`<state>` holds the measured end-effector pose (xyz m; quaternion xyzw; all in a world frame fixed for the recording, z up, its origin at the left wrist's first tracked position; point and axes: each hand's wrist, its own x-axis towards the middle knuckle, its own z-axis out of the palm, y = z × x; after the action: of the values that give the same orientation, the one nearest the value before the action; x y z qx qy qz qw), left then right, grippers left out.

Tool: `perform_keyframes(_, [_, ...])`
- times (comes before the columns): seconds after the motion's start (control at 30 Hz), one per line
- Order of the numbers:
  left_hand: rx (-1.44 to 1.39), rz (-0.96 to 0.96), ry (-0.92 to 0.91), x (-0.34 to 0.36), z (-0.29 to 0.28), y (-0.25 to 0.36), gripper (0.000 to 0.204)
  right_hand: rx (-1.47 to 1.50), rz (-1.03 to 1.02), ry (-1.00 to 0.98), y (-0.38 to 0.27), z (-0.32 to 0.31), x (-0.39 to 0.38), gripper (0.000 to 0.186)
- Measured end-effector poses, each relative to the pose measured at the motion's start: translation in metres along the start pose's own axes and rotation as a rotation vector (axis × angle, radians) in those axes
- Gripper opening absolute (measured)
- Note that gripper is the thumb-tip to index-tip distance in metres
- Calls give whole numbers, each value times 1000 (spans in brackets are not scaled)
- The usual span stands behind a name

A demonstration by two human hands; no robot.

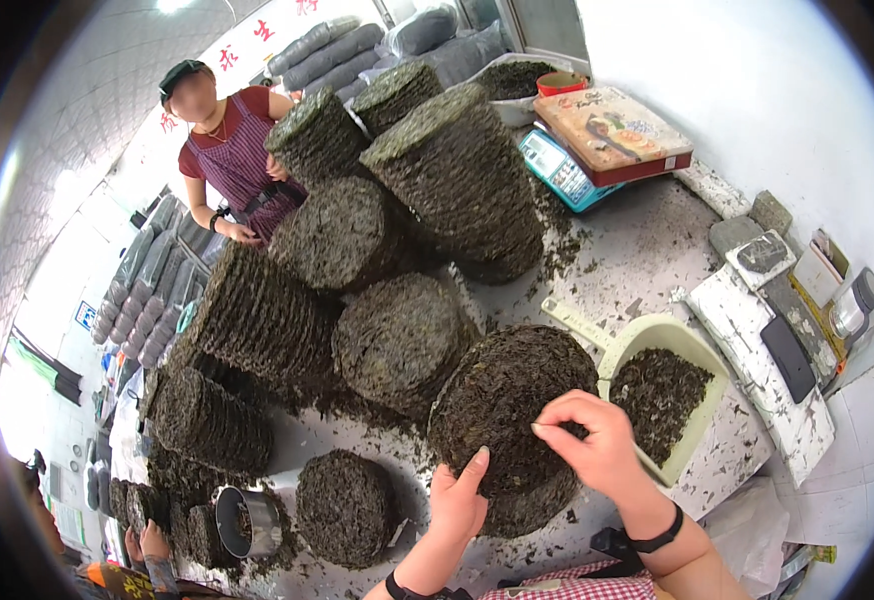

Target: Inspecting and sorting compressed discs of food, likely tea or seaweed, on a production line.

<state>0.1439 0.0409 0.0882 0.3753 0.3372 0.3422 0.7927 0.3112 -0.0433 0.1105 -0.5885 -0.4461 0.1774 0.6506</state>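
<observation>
A round, dark cake of dried seaweed (512,400) is tilted up in front of me, leaning over another seaweed cake (532,505) beneath it. My left hand (457,505) grips its lower left edge, the thumb lying on the face and the fingers hidden behind. Over the right part of that face, my right hand (597,440) is closed in a pinch, thumb and forefinger together. Whatever is between those fingertips is too small to make out. Just right of this hand lies a pale plastic dustpan (692,440) with loose seaweed scraps in it.
Tall stacks of seaweed cakes (457,180) fill the table's far side and left. A metal cup (247,522) stands at near left. Farther back are a blue scale (562,170) bearing a red tin box (617,125). A person in an apron (247,160) stands across; another person's hands (147,543) work at left.
</observation>
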Motion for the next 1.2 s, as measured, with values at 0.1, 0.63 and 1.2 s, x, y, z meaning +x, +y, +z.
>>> perform_keyframes(0.1, [-35, -77, -21, 13, 13, 3, 25, 278, 142, 1, 11, -69, -14, 6])
perform_keyframes(0.63, [-213, -152, -176, 26, 67, -1, 40, -492, -252, 102, 18, -64, -9, 12])
perform_keyframes(1.2, [-265, -104, -69, 31, 23, -1, 37, -689, 113, 166, 19, -133, -32, 12])
